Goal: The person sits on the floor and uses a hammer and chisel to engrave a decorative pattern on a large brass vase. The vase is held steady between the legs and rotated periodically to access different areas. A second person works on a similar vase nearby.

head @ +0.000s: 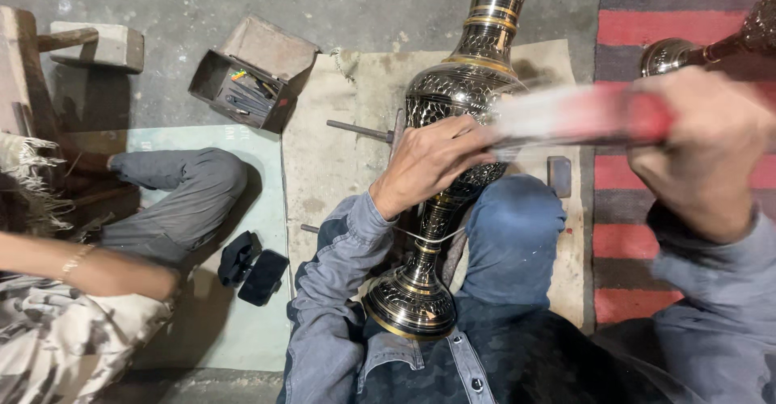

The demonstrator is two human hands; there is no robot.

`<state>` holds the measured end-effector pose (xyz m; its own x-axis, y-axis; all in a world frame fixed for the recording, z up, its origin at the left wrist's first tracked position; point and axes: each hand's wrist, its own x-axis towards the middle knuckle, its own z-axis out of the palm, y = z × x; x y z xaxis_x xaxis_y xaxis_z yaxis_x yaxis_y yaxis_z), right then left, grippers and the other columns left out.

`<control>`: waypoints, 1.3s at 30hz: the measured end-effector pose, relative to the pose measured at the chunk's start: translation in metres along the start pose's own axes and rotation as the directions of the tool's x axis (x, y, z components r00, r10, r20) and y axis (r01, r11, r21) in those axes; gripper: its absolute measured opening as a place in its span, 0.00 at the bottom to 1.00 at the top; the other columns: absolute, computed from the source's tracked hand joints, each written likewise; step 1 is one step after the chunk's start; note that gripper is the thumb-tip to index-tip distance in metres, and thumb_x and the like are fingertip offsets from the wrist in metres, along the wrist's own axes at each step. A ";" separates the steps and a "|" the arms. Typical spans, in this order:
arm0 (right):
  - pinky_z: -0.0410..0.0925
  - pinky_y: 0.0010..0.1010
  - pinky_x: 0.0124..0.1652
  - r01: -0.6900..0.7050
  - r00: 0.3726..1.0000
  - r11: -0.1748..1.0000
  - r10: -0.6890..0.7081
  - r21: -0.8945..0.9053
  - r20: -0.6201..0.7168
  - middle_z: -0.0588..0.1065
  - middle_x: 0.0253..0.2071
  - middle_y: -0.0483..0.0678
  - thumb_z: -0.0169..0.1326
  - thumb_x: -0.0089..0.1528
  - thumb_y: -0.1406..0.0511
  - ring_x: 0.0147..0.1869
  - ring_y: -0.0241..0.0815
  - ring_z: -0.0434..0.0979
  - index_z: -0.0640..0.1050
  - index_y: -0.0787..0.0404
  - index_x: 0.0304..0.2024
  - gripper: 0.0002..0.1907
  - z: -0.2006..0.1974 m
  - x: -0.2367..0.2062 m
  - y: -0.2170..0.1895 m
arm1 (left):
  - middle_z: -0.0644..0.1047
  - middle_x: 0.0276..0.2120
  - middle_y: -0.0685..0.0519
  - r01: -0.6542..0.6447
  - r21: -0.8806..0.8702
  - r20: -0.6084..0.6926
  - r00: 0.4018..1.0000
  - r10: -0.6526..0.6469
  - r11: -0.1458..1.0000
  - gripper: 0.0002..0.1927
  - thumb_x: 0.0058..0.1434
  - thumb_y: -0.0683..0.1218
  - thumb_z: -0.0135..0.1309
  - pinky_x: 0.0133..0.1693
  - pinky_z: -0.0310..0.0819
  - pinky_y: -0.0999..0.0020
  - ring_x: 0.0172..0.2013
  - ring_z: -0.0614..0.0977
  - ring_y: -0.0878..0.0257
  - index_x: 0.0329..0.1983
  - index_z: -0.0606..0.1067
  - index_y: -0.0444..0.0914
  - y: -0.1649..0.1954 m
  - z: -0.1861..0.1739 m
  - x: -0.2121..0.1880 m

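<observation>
The person is steadying a tall engraved metal vase (453,129), lying across the lap above a mat (339,161) on the floor, with the left hand (428,161) pressing down on its body, fingers curled. The right hand (703,149) is gripping a blurred red-handled tool (582,117) tightly. The tool is likely at risk of glancing off the rounded metal and striking the nearby left fingers, or marring the pattern.

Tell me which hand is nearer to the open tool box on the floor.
Left. The left hand rests on the engraved metal vase, to the right of the tool box. The right hand is much farther right, gripping a blurred red-handled tool.
</observation>
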<state>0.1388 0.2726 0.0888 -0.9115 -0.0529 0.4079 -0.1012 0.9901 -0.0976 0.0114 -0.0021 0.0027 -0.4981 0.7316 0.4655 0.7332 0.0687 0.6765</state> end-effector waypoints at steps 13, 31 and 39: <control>0.68 0.31 0.41 -0.049 0.998 0.993 0.054 0.111 -0.042 0.75 0.38 0.51 0.60 0.63 0.72 0.41 0.47 0.78 0.78 0.64 0.43 0.06 0.011 -0.008 0.008 | 0.79 0.41 0.54 0.026 -0.076 -0.114 0.993 -0.035 0.997 0.21 0.66 0.49 0.62 0.39 0.79 0.65 0.37 0.82 0.61 0.61 0.74 0.44 -0.002 0.007 -0.002; 0.74 0.31 0.47 0.016 0.960 0.639 0.206 0.769 -0.192 0.75 0.40 0.45 0.60 0.64 0.61 0.41 0.38 0.79 0.74 0.58 0.42 0.10 0.034 -0.004 -0.004 | 0.79 0.40 0.57 -0.085 -0.035 0.062 0.994 0.087 0.996 0.21 0.68 0.52 0.58 0.35 0.77 0.68 0.35 0.82 0.62 0.64 0.73 0.50 -0.009 0.007 -0.004; 0.71 0.36 0.42 -0.047 0.977 0.994 0.066 0.098 -0.202 0.76 0.35 0.52 0.65 0.67 0.70 0.39 0.48 0.80 0.80 0.63 0.47 0.08 0.043 -0.034 -0.012 | 0.78 0.41 0.57 -0.107 0.073 0.108 0.989 0.098 0.992 0.19 0.69 0.53 0.58 0.31 0.75 0.67 0.35 0.81 0.61 0.62 0.74 0.51 -0.010 0.008 -0.006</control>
<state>0.1541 0.2566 0.0374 -0.8167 0.0402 0.5756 -0.0966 0.9740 -0.2050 0.0104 -0.0021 -0.0112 -0.3705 0.8039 0.4652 0.8141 0.0400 0.5794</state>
